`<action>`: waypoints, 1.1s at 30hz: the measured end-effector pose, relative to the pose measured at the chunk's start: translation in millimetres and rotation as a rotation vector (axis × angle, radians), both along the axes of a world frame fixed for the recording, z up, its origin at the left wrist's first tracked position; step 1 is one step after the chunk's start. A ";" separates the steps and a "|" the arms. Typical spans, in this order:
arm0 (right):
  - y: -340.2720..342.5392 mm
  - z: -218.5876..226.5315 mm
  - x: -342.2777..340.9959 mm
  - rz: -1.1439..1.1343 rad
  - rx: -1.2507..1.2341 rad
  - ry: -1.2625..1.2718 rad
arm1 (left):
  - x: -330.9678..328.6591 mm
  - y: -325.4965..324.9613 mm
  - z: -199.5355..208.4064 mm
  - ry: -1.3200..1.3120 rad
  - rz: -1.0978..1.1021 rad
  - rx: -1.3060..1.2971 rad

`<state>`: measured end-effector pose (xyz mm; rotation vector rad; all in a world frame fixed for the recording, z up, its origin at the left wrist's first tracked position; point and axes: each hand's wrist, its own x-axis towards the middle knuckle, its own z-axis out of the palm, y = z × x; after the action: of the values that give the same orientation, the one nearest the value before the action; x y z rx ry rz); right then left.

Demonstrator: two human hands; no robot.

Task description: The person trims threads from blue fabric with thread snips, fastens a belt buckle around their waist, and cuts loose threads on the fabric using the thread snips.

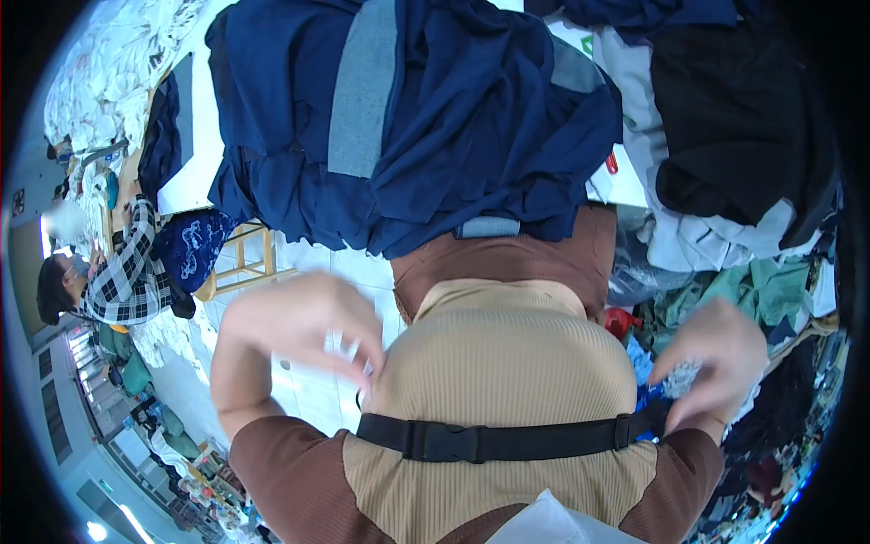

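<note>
My left hand [313,317] is raised beside my tan ribbed top [507,363], blurred by motion. Its bent fingers show gaps between them, and the tips come near the left end of a black buckled strap [526,442] across my chest. On the other side, my right hand [720,358] is also blurred, with thumb and fingers apart near the strap's right end. I see nothing held in either hand. In front of me, a heap of navy blue garments [480,118] with grey-blue panels [364,91] hangs over the table's near edge. Brown cloth [507,258] lies below it.
Black cloth [734,127] and white cloth [698,236] are piled at the right, above green fabric [761,290]. A red object [612,163] lies on the white table [625,186]. At the left are a wooden stool [245,258] and a seated person in a checked shirt [122,272].
</note>
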<state>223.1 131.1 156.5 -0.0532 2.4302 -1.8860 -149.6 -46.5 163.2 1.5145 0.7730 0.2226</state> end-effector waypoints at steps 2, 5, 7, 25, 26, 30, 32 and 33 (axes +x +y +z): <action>15.5 -32.8 1.0 -0.431 -0.147 -0.107 | -24.7 28.1 -54.7 0.068 0.335 0.047; 34.3 -120.7 -50.0 -0.881 0.100 -0.240 | -28.8 74.3 -140.6 0.562 1.030 0.530; 32.2 -191.6 -69.4 -0.869 0.767 -0.167 | -30.1 91.4 -198.8 0.821 1.055 0.812; 52.5 -298.2 -79.8 -0.967 1.215 -0.247 | 45.7 64.9 -278.0 0.922 1.058 0.999; 56.2 -291.7 -80.8 -1.000 1.202 -0.251 | 46.1 65.6 -277.3 0.906 1.046 0.991; 82.1 -300.2 -78.3 -1.017 1.231 -0.215 | 42.3 68.7 -280.6 0.899 1.037 1.001; 82.6 -303.0 -78.0 -1.013 1.242 -0.164 | 41.8 66.2 -281.3 0.927 1.035 1.006; 81.9 -303.8 -78.9 -1.012 1.246 -0.161 | 41.7 65.2 -282.0 0.926 1.039 1.008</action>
<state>144.2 213.0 -147.3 1.4627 3.2024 0.0009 -107.9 18.7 -118.8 1.9875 2.4454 0.7890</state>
